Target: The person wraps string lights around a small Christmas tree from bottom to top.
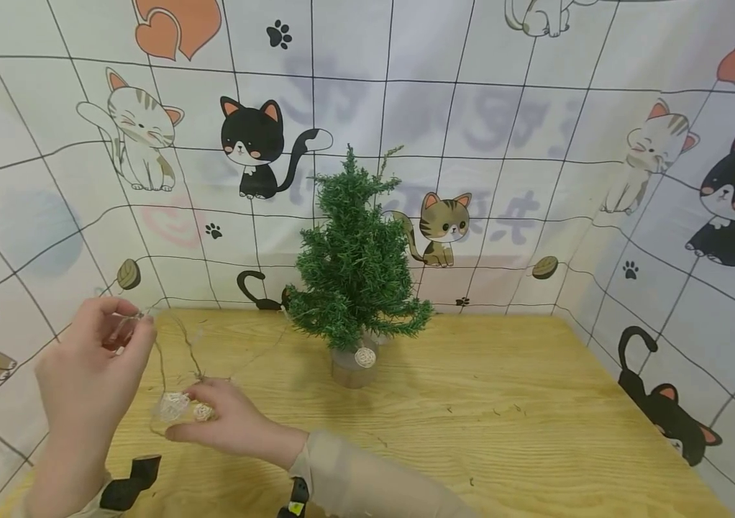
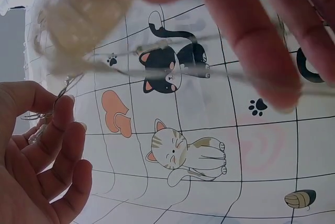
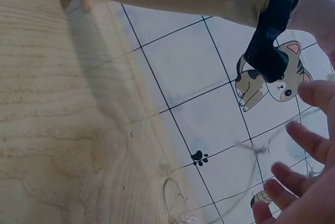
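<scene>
My left hand (image 1: 92, 360), raised at the left, pinches a thin wire string (image 1: 189, 347) between thumb and fingertips. In the left wrist view its fingers curl at the wire's looped end. Lower down, my right hand (image 1: 228, 417) reaches left with thumb and fingers spread around a small white woven ball (image 1: 203, 411). A larger pale woven clump (image 1: 173, 406) hangs beside it on the string. In the right wrist view the right fingers (image 3: 288, 182) are apart and slightly bent. A green artificial Christmas tree (image 1: 357, 259) stands behind, with another woven ball (image 1: 364, 357) at its base.
The tree's round wooden base (image 1: 349, 374) rests on a wood-grain table (image 1: 503, 432). Small green needle bits lie scattered about. A cat-print grid cloth (image 1: 341, 93) covers the wall behind and both sides. Black camera mounts (image 1: 131, 485) sit on the wrists.
</scene>
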Demonstrator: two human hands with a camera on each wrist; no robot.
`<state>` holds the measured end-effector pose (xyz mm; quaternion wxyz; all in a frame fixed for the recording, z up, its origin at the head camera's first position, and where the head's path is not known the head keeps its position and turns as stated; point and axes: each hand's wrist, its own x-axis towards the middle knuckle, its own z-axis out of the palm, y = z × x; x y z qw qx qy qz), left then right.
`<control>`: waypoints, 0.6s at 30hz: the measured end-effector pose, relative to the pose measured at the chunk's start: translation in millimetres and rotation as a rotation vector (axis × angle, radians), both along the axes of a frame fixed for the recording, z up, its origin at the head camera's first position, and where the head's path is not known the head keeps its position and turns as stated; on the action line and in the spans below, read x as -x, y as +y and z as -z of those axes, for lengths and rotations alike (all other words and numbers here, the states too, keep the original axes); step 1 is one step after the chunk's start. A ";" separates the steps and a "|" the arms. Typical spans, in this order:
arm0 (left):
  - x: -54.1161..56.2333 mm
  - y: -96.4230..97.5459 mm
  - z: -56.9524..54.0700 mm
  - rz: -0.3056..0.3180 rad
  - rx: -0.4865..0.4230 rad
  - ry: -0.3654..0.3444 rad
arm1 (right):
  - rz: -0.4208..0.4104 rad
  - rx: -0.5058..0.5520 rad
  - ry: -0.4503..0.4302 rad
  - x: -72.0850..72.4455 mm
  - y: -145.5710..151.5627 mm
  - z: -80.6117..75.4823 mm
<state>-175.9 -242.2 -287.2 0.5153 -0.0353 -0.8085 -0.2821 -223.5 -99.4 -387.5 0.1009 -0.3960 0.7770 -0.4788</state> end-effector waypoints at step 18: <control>-7.0 4.2 -7.8 0.223 -0.430 -0.034 | -0.169 0.208 -0.476 -10.3 55.8 -8.6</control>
